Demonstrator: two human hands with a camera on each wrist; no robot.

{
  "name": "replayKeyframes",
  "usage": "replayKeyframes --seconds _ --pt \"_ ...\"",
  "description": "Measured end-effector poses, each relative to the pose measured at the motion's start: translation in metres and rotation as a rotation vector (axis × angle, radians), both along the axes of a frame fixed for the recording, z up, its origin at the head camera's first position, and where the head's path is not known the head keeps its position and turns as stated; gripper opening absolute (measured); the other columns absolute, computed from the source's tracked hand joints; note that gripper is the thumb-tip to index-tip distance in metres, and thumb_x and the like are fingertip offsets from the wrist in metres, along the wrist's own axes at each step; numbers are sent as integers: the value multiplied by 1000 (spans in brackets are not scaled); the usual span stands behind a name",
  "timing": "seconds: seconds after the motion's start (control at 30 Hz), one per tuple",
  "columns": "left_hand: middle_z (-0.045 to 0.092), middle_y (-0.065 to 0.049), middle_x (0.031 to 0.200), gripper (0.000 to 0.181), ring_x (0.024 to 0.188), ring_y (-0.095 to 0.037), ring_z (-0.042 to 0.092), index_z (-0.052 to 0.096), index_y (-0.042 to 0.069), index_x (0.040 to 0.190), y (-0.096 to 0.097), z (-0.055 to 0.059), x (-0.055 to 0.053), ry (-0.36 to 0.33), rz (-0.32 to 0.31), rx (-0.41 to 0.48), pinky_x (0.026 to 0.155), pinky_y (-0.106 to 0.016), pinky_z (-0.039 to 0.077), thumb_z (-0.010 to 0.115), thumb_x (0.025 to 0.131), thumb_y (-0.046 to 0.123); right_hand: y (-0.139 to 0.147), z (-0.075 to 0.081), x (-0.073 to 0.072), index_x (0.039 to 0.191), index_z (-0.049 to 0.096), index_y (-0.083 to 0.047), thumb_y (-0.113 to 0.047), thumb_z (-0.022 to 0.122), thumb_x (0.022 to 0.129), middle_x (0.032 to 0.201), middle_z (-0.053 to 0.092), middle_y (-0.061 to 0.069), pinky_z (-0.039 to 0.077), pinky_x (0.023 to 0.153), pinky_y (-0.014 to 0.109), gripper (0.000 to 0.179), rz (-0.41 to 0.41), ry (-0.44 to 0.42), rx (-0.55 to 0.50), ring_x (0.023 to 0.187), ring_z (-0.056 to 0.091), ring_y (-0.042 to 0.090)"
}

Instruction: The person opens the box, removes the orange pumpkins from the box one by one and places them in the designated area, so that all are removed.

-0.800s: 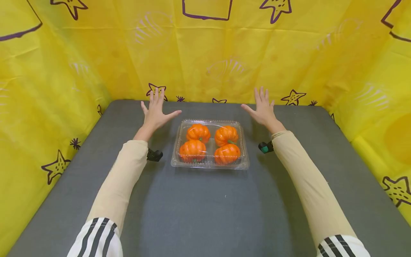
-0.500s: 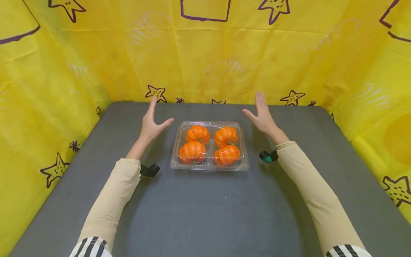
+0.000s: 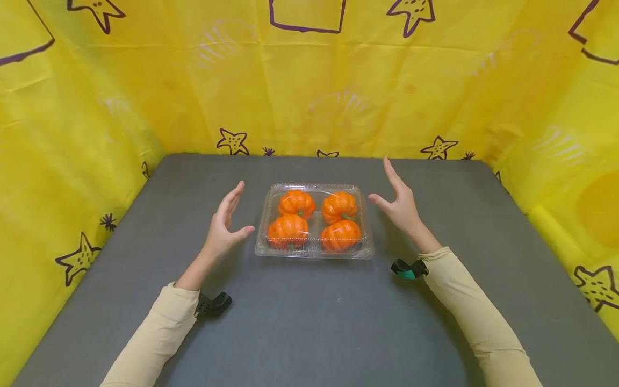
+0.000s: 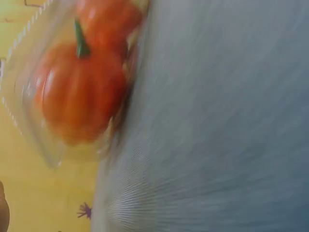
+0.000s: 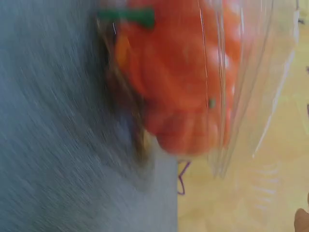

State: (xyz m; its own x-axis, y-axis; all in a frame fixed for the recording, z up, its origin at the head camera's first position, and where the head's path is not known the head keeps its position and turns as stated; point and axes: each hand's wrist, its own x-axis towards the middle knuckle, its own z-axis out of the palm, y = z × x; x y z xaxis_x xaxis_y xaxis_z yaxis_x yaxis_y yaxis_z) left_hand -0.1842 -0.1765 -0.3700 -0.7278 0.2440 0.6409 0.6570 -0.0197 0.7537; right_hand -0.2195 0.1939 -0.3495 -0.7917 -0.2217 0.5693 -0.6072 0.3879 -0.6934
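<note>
In the head view a clear plastic clamshell container [image 3: 314,252] sits on the grey table, its lid down over several small orange pumpkins [image 3: 288,231] with green stems. To its left hovers my left hand [image 3: 223,228], fingers extended and thumb spread toward the box, apart from it. On the other side my right hand [image 3: 400,204] is held likewise, thumb pointing inward, not touching the box. The left wrist view catches a blurred pumpkin [image 4: 82,92] through the clear wall. Blurred pumpkins [image 5: 178,63] also show in the right wrist view, with a fingertip at its lower right edge.
The grey table [image 3: 309,322] ends at the back against a yellow cloth [image 3: 309,97] with star drawings, which also rises on both sides. A black wrist device [image 3: 215,305] hangs under the left wrist, and another one [image 3: 408,270] under the right.
Both hands have drawn back toward the person, lower in the head view, from beyond the box to beside it. Their spread fingers have come together. The container has stayed in place.
</note>
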Motion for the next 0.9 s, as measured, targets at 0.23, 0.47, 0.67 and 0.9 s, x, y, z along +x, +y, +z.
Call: replayKeyframes --seconds 0.23,0.47,0.67,0.9 --pt "5 -25 144 90 132 -33 3 12 -10 138 1 -27 19 -90 -54 -45 106 -37 4 72 71 -1 -9 -1 34 132 23 15 -31 67 75 138 19 31 16 105 34 86 168 23 -211 129 17 35" --pt "-9 -20 145 101 132 -29 -10 -1 -7 139 14 -20 33 -237 -28 -182 102 -50 -3 69 65 -14 -7 -14 44 132 20 18 -28 68 74 138 15 32 13 105 34 88 258 4 -263 129 12 38" --pt "-8 -12 147 106 133 -23 -7 -1 2 142 14 -43 28 -333 -35 -148 104 -44 -1 71 66 -13 -6 -27 52 131 17 19 -25 71 74 139 12 32 13 105 30 91 295 -16 -207 128 9 43" --pt "-10 -16 146 107 133 -20 -8 -5 1 141 15 -48 28 -413 -17 -165 105 -41 0 73 68 -8 -4 -44 63 133 9 18 -24 77 70 140 2 33 12 103 19 102 323 -114 -119 127 1 46"
